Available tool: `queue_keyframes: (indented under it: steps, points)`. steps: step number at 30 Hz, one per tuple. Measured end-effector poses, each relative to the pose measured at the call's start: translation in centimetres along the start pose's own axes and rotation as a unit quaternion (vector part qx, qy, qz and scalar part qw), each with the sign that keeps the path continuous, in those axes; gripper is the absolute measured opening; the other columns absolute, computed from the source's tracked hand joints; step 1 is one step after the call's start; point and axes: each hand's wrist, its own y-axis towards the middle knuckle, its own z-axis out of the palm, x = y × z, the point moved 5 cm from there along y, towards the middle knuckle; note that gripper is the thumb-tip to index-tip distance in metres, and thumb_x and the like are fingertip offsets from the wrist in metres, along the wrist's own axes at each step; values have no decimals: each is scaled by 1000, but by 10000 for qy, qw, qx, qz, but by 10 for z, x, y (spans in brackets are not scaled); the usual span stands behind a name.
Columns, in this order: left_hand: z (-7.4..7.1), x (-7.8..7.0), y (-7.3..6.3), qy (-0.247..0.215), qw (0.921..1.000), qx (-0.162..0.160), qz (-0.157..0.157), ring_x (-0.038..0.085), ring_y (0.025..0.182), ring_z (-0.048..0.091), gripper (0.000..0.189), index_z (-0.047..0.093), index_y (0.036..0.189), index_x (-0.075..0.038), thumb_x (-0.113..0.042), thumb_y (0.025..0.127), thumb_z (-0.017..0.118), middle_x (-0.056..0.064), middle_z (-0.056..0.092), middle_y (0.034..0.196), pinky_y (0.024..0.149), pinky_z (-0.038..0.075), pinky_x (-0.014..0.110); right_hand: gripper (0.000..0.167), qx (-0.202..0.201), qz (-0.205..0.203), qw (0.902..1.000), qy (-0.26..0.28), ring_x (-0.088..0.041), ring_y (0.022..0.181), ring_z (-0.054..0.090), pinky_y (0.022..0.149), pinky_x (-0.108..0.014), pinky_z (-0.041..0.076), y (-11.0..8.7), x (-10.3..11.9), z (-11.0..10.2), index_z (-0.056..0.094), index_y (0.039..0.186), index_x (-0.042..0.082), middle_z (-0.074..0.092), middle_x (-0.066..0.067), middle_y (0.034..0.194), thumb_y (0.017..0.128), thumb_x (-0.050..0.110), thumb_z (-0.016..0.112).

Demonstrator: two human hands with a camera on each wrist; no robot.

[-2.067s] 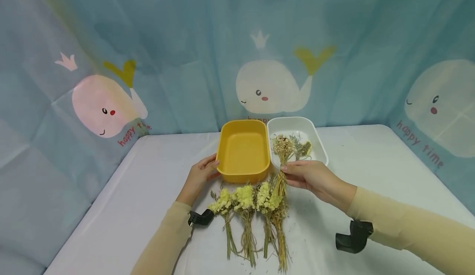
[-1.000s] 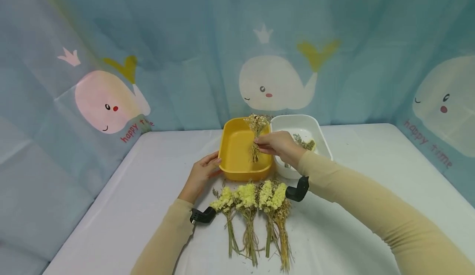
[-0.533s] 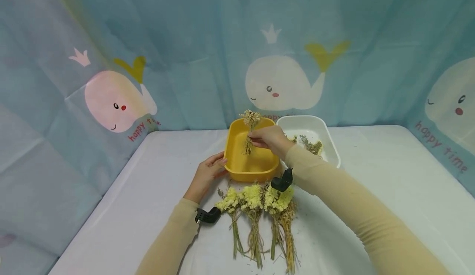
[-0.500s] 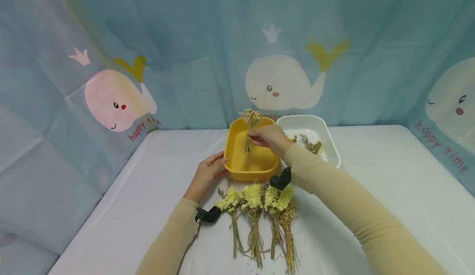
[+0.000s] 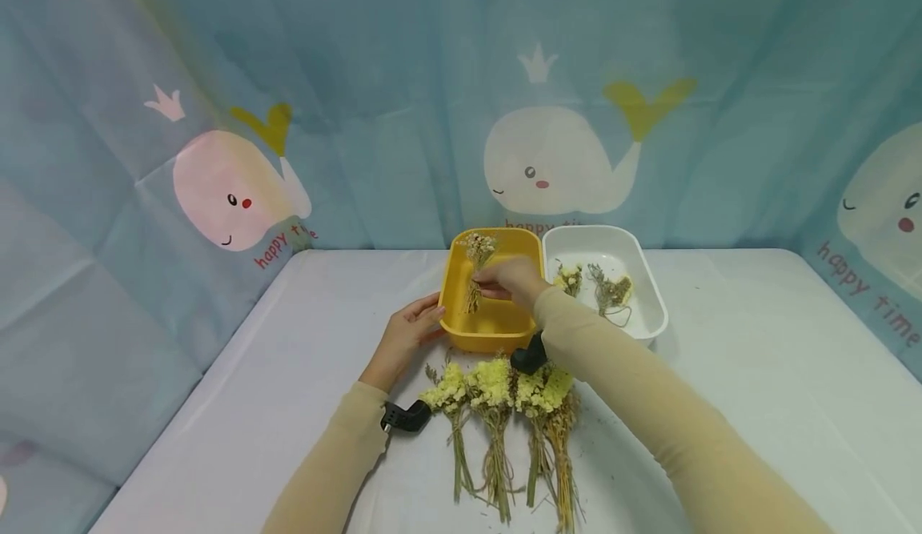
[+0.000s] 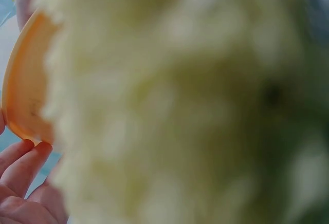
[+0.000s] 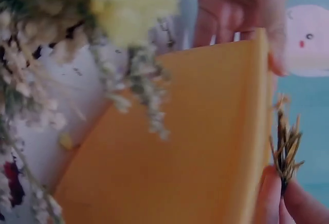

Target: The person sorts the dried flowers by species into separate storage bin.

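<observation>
My right hand (image 5: 513, 278) pinches the stems of a small bunch of dried flowers (image 5: 479, 247) over the inside of a yellow plastic basin (image 5: 491, 343). Its pale heads point up and away; in the right wrist view the cut stem ends (image 7: 287, 149) stick out between finger and thumb. Whether the bunch touches the basin floor, I cannot tell. My left hand (image 5: 405, 338) grips the basin's left rim near the front corner, thumb over the edge and fingers outside, as the right wrist view shows. Blurred yellow blossoms (image 6: 180, 100) cover most of the left wrist view.
Right beside the basin stands a white tray (image 5: 654, 314) with small dried bunches (image 5: 612, 290) in it. Several yellow-headed dried bunches (image 5: 492, 386) lie in a row in front of the basin, with bits of debris around. A blue whale-print curtain (image 5: 403, 118) hangs behind the table.
The right hand has carried the bunch from the white tray's front edge leftward over the yellow basin, then lower into it. The left hand keeps its hold on the basin's rim.
</observation>
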Motion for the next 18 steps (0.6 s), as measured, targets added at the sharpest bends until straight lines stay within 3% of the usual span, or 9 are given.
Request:
queue_keyframes:
  steps: [4,13,18]
  points:
    - [-1,1,0,53,10000,-47,1,28,132,56,49,50,146,-11,-28,101,60,11,54,148,105,55,41,28,20,264,9996,-94,-10,61,68,66,-21,63,4,-5,5,70,115,-4,69,-4,78,87,0,74]
    - [0,-2,-1,-1,10000,14,42,32,133,54,47,49,147,-8,-21,102,57,14,53,148,106,54,43,27,94,141,9979,-620,-10,56,65,64,-23,63,5,-10,9,70,113,-9,65,-5,75,87,-4,72]
    - [1,1,1,16,10000,-11,49,33,131,56,47,49,147,-7,-20,103,57,15,54,147,105,55,42,24,90,261,9966,-778,-10,48,63,52,-19,58,6,-19,9,71,110,-11,66,-6,70,86,-5,72]
